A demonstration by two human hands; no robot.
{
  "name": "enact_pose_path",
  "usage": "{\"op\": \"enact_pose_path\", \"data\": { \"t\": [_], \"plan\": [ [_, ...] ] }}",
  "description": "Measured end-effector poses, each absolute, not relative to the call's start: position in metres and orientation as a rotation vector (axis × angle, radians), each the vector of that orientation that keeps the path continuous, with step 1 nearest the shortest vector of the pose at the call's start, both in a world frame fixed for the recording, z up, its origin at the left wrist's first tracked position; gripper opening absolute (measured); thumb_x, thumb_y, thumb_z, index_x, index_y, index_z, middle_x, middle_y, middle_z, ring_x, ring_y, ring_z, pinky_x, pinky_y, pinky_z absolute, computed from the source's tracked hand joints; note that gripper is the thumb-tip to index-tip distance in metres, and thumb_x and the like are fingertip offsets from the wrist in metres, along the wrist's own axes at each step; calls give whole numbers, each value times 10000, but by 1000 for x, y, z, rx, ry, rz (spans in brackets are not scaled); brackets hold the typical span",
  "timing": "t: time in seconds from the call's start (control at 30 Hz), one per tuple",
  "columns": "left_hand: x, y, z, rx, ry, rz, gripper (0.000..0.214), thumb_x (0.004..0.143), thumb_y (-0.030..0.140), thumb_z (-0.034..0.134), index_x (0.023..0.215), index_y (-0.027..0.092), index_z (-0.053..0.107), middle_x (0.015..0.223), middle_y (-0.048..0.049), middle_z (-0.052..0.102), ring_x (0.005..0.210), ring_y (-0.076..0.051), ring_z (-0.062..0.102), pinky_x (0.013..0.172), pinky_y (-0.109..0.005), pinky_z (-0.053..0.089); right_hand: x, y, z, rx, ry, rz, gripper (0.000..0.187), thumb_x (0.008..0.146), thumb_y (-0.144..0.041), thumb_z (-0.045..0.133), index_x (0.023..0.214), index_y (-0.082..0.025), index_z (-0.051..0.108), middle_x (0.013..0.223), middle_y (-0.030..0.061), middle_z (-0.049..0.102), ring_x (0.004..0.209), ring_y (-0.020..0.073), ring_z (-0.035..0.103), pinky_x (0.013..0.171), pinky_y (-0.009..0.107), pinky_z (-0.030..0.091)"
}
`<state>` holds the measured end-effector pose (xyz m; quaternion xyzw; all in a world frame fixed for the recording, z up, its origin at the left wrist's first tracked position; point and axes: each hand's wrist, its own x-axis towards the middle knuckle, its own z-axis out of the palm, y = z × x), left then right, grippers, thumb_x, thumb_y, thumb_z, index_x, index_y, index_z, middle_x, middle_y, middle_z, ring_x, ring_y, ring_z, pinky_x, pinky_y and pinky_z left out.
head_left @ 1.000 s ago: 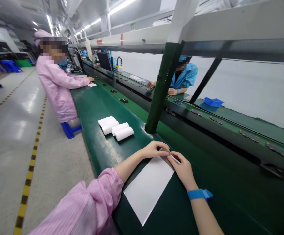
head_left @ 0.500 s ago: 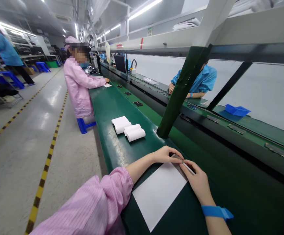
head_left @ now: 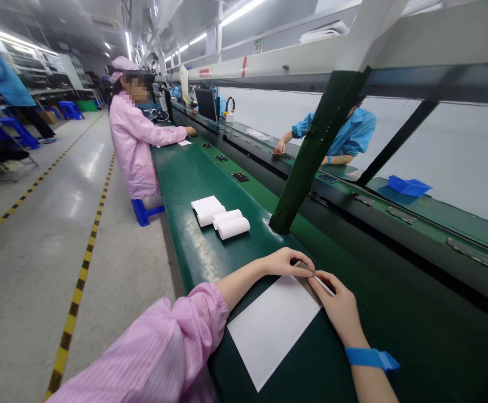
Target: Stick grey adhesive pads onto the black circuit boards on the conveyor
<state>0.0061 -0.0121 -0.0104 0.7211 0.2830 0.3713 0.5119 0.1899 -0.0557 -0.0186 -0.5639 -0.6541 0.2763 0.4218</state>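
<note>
A white sheet of paper lies slantwise on the green bench in front of me. Its far edge is turned up, and the raised strip looks greyish in shadow. My left hand pinches this edge from the left, thumb and fingers together. From the right, my right hand grips the same edge between thumb and fingers; a blue wrist strap circles that wrist. The fingertips of both hands almost meet at the fold. Farther up the bench rest several curled white papers, apart from my hands.
A dark green slanted post rises beyond my hands. Behind it runs a dark conveyor line with small black parts. A co-worker in pink sits up the bench, another in blue across the line. A blue tray stands at right.
My hands keep their hold on the paper's edge with hardly any movement. Across the line, the blue-sleeved co-worker's arm has reached out to the left. The pink-sleeved co-worker's hand has shifted slightly right.
</note>
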Motion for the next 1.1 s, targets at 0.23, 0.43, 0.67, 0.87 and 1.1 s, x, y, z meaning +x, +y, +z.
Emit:
{"op": "enact_pose_path", "data": {
  "t": [0.23,0.43,0.67,0.87,1.1],
  "plan": [
    [8,-12,-11,1619,683,881,280,765,378,683,888,127,715,962,-72,696,962,-203,606,874,-282,445,186,-60,-12,-1384,-1606,754,433,656,-575,668,833,-181,671,877,109,701,848,280,636,798,419,501],
    [7,-13,-6,1575,666,870,366,818,476,590,867,135,713,1018,-73,700,1046,-223,587,950,-296,408,186,-62,-10,-1349,-1587,797,414,663,-564,690,829,-185,668,874,101,702,846,276,637,788,414,501],
    [7,-15,-6,1600,753,905,369,741,462,675,911,135,679,788,-23,633,742,-143,556,697,-258,424,185,-62,-9,-1336,-1554,791,398,673,-553,693,826,-186,677,847,89,692,820,256,624,764,400,501],
    [6,-16,-3,1704,769,856,378,701,396,736,973,144,661,800,-20,621,715,-134,543,638,-243,415,187,-62,-7,-1326,-1486,811,409,645,-553,719,811,-183,665,828,84,686,800,246,622,739,391,510],
    [9,-16,-7,1614,702,883,381,698,416,740,918,111,674,842,-59,673,774,-165,603,695,-261,455,189,-60,-11,-1308,-1435,767,398,643,-554,715,790,-187,665,843,83,656,765,229,613,729,399,519]
  ]
}}
